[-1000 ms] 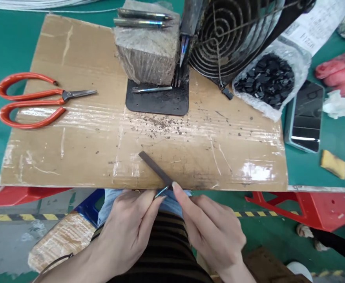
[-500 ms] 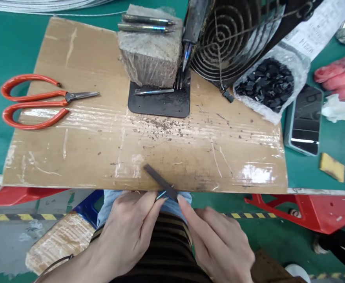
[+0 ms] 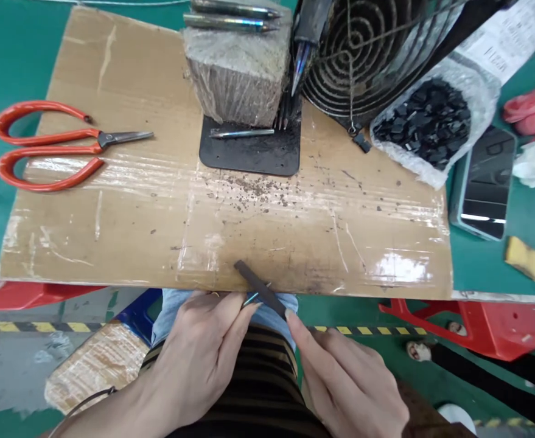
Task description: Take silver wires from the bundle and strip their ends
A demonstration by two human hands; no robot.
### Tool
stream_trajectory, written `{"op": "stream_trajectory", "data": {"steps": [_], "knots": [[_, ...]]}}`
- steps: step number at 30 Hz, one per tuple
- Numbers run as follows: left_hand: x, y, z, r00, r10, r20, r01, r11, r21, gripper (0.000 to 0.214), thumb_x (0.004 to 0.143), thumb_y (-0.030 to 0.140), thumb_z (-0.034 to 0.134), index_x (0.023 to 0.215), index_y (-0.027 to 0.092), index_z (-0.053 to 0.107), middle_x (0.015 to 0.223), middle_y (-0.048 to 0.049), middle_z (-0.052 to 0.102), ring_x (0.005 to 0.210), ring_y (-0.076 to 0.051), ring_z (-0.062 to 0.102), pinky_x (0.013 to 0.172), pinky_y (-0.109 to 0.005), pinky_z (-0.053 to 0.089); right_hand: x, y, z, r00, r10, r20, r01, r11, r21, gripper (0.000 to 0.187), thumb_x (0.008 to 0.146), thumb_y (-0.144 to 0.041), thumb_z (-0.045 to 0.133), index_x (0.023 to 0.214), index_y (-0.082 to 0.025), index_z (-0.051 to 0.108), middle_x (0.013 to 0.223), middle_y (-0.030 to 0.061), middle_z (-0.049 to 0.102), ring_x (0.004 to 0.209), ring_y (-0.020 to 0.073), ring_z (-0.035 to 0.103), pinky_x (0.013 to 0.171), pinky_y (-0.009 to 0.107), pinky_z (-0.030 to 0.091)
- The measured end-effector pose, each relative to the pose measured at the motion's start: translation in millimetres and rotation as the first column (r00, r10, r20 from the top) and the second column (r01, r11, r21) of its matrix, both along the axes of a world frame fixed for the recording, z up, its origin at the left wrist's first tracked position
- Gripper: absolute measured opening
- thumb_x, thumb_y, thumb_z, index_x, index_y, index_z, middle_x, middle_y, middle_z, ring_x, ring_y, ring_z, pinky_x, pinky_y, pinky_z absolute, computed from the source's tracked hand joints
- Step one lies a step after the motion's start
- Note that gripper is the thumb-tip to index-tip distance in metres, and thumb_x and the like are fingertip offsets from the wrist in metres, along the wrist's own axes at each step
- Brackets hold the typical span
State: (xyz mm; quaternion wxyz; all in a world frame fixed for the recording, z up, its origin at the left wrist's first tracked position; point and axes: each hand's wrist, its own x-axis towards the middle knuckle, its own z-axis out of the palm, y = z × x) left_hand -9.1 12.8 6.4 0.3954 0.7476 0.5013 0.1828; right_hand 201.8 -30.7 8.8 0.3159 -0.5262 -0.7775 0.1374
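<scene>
My left hand sits just below the front edge of the cardboard sheet, fingers pinched on a thin metal tip that pokes out to the right. My right hand grips the lower end of a flat dark file, index finger stretched along it. The file lies slanted across the metal tip at the cardboard's edge, its upper end resting on the cardboard.
Orange-handled scissors lie at the left. A wrapped block with metal tips on top stands on a black plate. A wire fan guard, a bag of black parts, a phone and a yellow sponge are right.
My right hand has drawn the file back toward me and to the right, so less of it lies on the cardboard. My left hand has stayed put on the metal tip.
</scene>
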Motion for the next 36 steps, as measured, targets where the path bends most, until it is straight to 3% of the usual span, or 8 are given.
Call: {"op": "stream_trajectory", "data": {"steps": [6,13,19,23,26,32,36], "knots": [[-0.3,-0.1,1.6,1.0,0.017,0.019,-0.017,1.0,-0.014,0.031,0.11,0.017,0.041,0.08,0.023,0.046,0.068,0.0062,0.054,0.061,-0.014,0.052,0.065,-0.028,0.037,-3.5,8.2,-3.1,1.0,0.011,0.007,-0.012,0.999,0.032,0.038,0.098,0.004,0.06,0.132,-0.006,0.07,0.071,0.0,0.065,0.059,0.0117,0.056,0.057,0.027,0.043],[-0.7,0.3,2.8,0.98,0.102,0.172,-0.05,0.958,-0.283,0.035,0.112,0.023,0.039,0.077,0.023,0.045,0.068,0.0071,0.051,0.061,-0.012,0.047,0.063,-0.025,0.038,0.3,6.4,-4.1,1.0,0.018,0.005,-0.018,0.999,0.033,0.035,0.097,0.006,0.059,0.129,-0.005,0.071,0.074,0.0004,0.067,0.062,0.0112,0.057,0.061,0.026,0.046],[1.0,1.4,5.8,0.954,0.223,0.2,-0.101,0.868,-0.485,0.042,0.112,0.037,0.04,0.073,0.023,0.042,0.07,0.004,0.05,0.065,-0.014,0.043,0.059,-0.026,0.038,0.4,9.3,-8.3,1.0,0.029,-0.01,-0.028,0.999,0.028,0.042,0.096,0.005,0.057,0.134,-0.007,0.069,0.074,0.0006,0.069,0.061,0.0129,0.061,0.059,0.027,0.047],[-0.1,2.5,6.1,0.946,0.252,0.202,-0.117,0.851,-0.511,0.045,0.11,0.041,0.042,0.068,0.024,0.039,0.063,0.0044,0.038,0.058,-0.014,0.034,0.051,-0.028,0.032,2.7,6.4,-7.6,1.0,0.015,-0.016,-0.014,0.999,0.035,0.054,0.094,0.006,0.057,0.145,-0.012,0.064,0.073,-0.0005,0.069,0.06,0.0131,0.061,0.06,0.027,0.047],[-0.5,5.2,7.8,0.941,0.249,0.229,-0.097,0.847,-0.522,0.046,0.11,0.043,0.04,0.068,0.023,0.04,0.063,0.0043,0.037,0.057,-0.014,0.034,0.05,-0.028,0.032,0.2,11.9,-9.2,0.999,0.039,-0.03,-0.037,0.997,0.068,0.052,0.096,0.004,0.058,0.146,-0.01,0.062,0.074,0.0005,0.069,0.061,0.0136,0.06,0.059,0.028,0.047],[-1.8,6.9,11.2,0.947,0.253,0.196,-0.097,0.811,-0.577,0.049,0.108,0.049,0.039,0.067,0.024,0.043,0.063,0.0028,0.041,0.059,-0.015,0.038,0.053,-0.029,0.035,6.2,3.4,-10.6,0.999,0.034,-0.013,-0.034,0.999,0.006,0.059,0.095,0.007,0.055,0.15,-0.013,0.059,0.076,-0.0006,0.069,0.06,0.0125,0.061,0.064,0.027,0.052],[-1.4,10.6,15.2,0.938,0.257,0.234,-0.054,0.773,-0.633,0.052,0.108,0.051,0.036,0.064,0.024,0.04,0.062,0.0029,0.036,0.058,-0.015,0.033,0.053,-0.029,0.033,3.8,9.5,-16.2,0.999,0.035,-0.037,-0.031,0.996,0.087,0.056,0.095,0.005,0.059,0.148,-0.012,0.061,0.077,0.001,0.071,0.061,0.0138,0.062,0.061,0.029,0.051]]}}
